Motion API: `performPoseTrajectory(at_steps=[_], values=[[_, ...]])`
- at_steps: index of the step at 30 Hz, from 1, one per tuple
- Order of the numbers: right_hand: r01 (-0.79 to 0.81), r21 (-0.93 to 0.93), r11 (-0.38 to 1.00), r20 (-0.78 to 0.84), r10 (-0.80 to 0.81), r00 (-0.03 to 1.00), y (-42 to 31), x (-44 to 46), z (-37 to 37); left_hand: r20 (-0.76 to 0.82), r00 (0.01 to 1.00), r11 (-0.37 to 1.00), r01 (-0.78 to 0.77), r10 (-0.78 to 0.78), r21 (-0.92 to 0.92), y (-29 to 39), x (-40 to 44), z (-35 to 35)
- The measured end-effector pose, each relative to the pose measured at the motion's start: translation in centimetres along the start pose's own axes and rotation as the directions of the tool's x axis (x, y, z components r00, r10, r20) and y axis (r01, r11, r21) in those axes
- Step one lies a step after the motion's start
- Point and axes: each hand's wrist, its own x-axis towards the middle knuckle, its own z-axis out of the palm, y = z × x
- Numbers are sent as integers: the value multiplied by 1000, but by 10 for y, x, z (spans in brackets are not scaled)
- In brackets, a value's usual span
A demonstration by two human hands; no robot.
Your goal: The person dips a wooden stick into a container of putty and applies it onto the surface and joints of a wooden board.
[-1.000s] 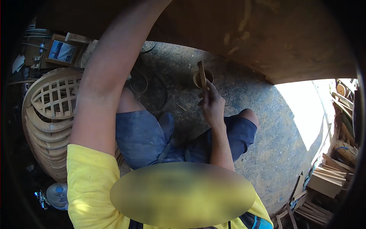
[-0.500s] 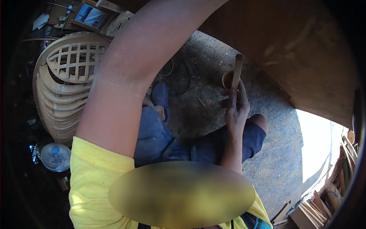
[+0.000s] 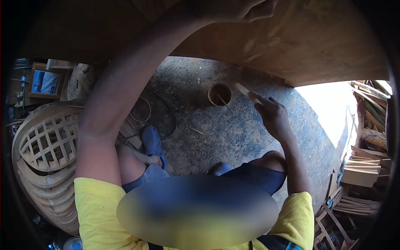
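My right hand (image 3: 274,116) is closed around one end of a short, flat wooden strip (image 3: 246,91), which points up and left over the floor. Just left of the strip, a round tub (image 3: 209,98) stands on the floor, brown inside, with a thin stick leaning out of it. My left arm reaches far up across the view. At its end my left hand (image 3: 250,9) has curled fingers close against a large brown wooden panel (image 3: 233,39). What those fingers hold, if anything, is hidden.
A slatted wooden boat-like frame (image 3: 46,137) stands at the left, with a framed picture (image 3: 45,82) behind it. Hoop-shaped strips (image 3: 141,109) lie near my left shoe (image 3: 154,143). Stacked wood offcuts (image 3: 360,173) line the right side, beside bright sunlight on the floor.
My view has swung so more of the panel shows. My left hand has come into sight at the top. The strip in my right hand has tipped from upright to slanting left.
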Motion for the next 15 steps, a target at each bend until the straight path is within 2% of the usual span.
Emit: performPoseTrajectory(at_steps=[1, 2, 3, 4, 5, 6, 7, 8, 11, 13, 14, 15], values=[[-2, -97, 995, 70, 9, 998, 12, -3, 6, 201, 978, 984, 89, -58, -151, 17, -53, 19], [4, -190, 982, 139, 23, 990, 26, -6, 15, 394, 912, 941, 226, -113, -253, 34, -106, 38], [31, -226, 974, 178, 10, 984, 48, -10, 33, 236, 970, 976, 101, -54, -191, 45, -160, 62], [2, -238, 971, 160, 38, 986, 53, -11, 45, 460, 880, 943, 244, -118, -226, 61, -198, 75], [22, -304, 952, 239, 54, 969, 53, -9, 60, 665, 731, 894, 389, -154, -222, 76, -233, 87], [47, -361, 932, 325, 78, 943, 56, -9, 76, 696, 713, 860, 406, -86, -309, 85, -268, 101], [125, -383, 915, 340, 14, 940, 70, -9, 96, 723, 690, 815, 427, -13, -392, 96, -296, 115], [94, -384, 918, 338, 45, 940, 72, -7, 109, 724, 690, 803, 424, 13, -418, 109, -315, 131], [31, -550, 835, 386, 221, 896, 49, 5, 128, 680, 733, 757, 444, 1, -479, 138, -340, 156], [15, -595, 804, 357, 247, 901, 38, 4, 136, 793, 586, 642, 673, -163, -366, 150, -326, 166], [15, -632, 775, 327, 250, 911, 34, 3, 135, 789, 594, 636, 672, -156, -380, 149, -327, 169], [7, -638, 770, 324, 260, 910, 24, 1, 128, 751, 644, 666, 625, -146, -407, 145, -335, 173]])
